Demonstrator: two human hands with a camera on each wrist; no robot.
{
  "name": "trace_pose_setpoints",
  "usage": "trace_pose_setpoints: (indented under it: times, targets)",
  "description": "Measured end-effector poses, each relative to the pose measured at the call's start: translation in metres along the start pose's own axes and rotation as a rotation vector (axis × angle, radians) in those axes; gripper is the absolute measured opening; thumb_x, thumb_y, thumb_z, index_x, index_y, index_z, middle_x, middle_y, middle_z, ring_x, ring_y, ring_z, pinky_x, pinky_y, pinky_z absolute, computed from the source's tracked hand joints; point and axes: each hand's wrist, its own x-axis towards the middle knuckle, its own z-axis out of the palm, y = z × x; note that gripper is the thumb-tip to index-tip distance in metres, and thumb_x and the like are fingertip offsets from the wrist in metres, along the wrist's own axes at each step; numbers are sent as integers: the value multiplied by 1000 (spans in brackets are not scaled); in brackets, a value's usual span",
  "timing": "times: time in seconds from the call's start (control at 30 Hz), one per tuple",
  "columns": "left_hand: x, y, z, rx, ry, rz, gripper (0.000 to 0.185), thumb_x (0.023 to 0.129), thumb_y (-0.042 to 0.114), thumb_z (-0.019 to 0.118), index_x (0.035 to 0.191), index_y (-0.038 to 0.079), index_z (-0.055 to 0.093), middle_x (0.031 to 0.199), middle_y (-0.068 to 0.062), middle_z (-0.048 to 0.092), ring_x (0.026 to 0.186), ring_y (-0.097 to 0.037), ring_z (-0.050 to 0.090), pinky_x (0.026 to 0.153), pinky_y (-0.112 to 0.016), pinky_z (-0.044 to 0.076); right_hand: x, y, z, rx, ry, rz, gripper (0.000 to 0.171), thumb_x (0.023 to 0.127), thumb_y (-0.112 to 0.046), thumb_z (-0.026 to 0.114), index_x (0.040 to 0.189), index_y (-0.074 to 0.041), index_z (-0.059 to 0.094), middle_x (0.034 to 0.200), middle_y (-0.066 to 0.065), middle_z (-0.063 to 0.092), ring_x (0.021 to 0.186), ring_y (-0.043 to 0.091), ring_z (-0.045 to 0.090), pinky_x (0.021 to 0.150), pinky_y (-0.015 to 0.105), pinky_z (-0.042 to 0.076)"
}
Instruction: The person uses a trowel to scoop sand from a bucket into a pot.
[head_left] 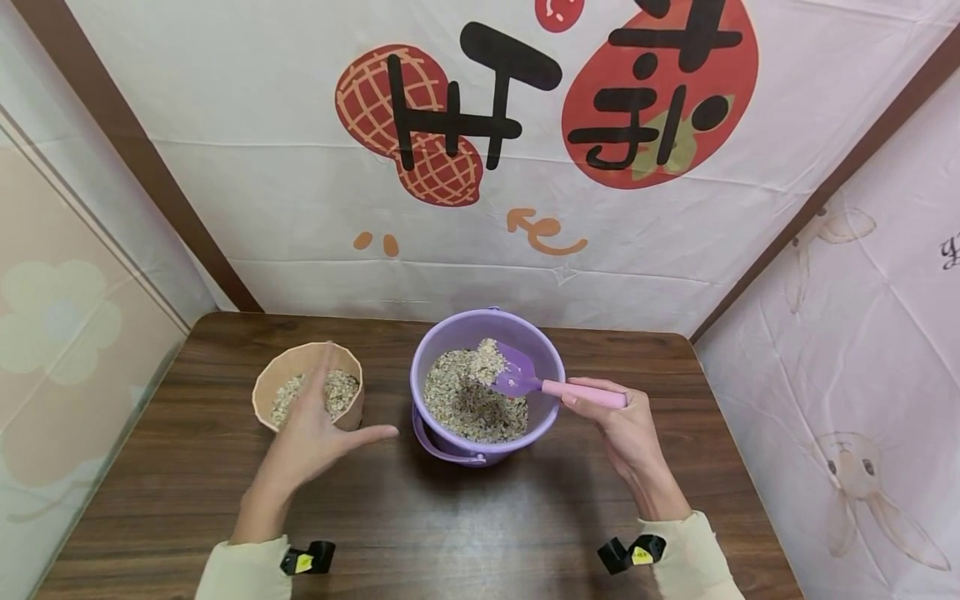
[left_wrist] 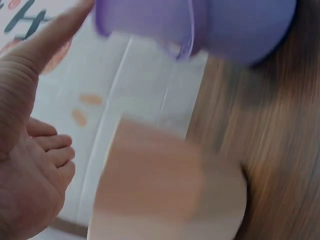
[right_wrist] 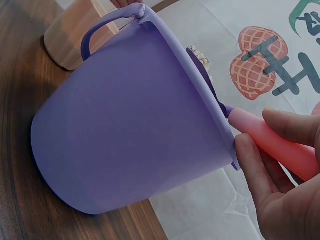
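A purple bucket (head_left: 547, 360) holding oat-like grain stands mid-table, its handle down at the front. My right hand (head_left: 626, 425) grips the pink handle (head_left: 583, 393) of a small purple scoop (head_left: 512, 373) whose blade carries grain inside the bucket. In the right wrist view the bucket (right_wrist: 135, 125) fills the frame and my fingers (right_wrist: 260, 175) curl round the pink handle (right_wrist: 272, 142). A tan cup (head_left: 264, 393) with grain sits left of the bucket. My left hand (head_left: 318, 429) hovers over it with straight, spread fingers, holding nothing. The left wrist view shows the cup (left_wrist: 165, 185) blurred beside my open palm (left_wrist: 30, 170).
The dark wooden table (head_left: 450, 517) ends at a white printed backdrop (head_left: 480, 167) behind and cloth walls on both sides. Bare tabletop lies in front of the bucket and cup. Black clips sit at both sleeve cuffs (head_left: 630, 554).
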Motion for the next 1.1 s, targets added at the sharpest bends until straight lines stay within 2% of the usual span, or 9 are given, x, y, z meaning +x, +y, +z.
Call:
trace_pose_setpoints:
  times: [0.2,0.37,0.47,0.57,0.73,0.97,1.1]
  targets:
    - [-12,-27,-32,63,137,-82,145,62,40,99,164,10,0,167,-23,8,150,-48,13,115,-70,18,-1,0,1,0,1,-2,37,80,5,83,115,9,72,95,13,77,90,23,75,89,40,59]
    - [-21,-47,-44,95,153,-171,145,64,41,97,163,5,-2,167,-25,3,150,-49,9,115,-71,17,-2,-2,4,-1,-2,-3,49,80,6,82,123,18,63,95,12,77,91,22,75,85,34,59]
    - [-24,-57,-44,115,134,-199,143,65,43,96,162,2,-1,165,-29,5,148,-52,13,112,-73,20,-3,-4,6,4,-5,-9,51,80,6,82,124,19,61,96,11,77,93,21,74,86,33,59]
    - [-25,-64,-42,126,117,-201,139,67,43,95,161,-2,3,163,-33,12,145,-55,19,109,-74,24,-3,-6,10,3,-20,-23,51,80,5,82,124,19,61,98,11,77,96,21,74,88,32,58]
    - [-26,-69,-39,125,103,-206,133,71,43,93,161,-3,5,162,-34,15,144,-56,21,108,-74,25,-4,-12,24,0,-42,-27,50,78,3,84,122,17,64,97,10,78,99,22,72,89,32,56]
    - [-25,-68,-38,116,89,-229,132,73,44,91,161,-3,5,162,-33,13,144,-56,20,109,-74,24,2,-23,61,11,-136,-25,39,80,2,82,117,10,70,97,15,77,92,26,75,87,41,59]
    - [-24,-67,-38,107,82,-243,132,73,44,91,161,-2,4,163,-33,13,144,-57,20,109,-74,24,11,-27,87,-26,-188,-36,36,81,1,81,115,8,72,97,15,77,92,24,74,88,39,59]
